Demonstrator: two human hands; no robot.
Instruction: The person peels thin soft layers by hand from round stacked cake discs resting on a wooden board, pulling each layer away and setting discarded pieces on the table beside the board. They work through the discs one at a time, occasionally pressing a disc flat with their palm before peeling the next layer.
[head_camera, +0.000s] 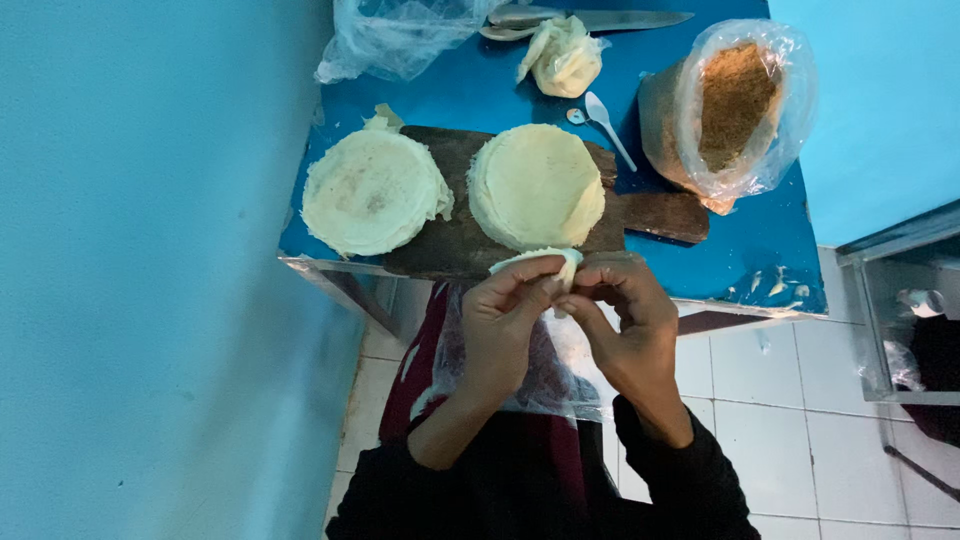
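blue worktop (480, 90) against blue walls | two stacks of round pale dough wrappers (372, 190) (536, 184) on a dark wooden board (455, 245) | left hand (505, 325) and right hand (625, 325), fingers pinching one pale folded wrapper (545, 262) at the worktop edge | one bag of brown filling (735, 105), one white spoon (605, 120), one knife (600, 18) | one wrapper being folded, both stacks left

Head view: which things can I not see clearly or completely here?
- Folded dough piece: mostly covered by the fingers of the left hand and the right hand; any filling is hidden.
- Knife: handle cut off by the top edge.
- Clear plastic bag: cut off by the top edge, contents unclear.
- Wooden board: largely hidden under two round stacks.
- Shelf items at right: too dim.
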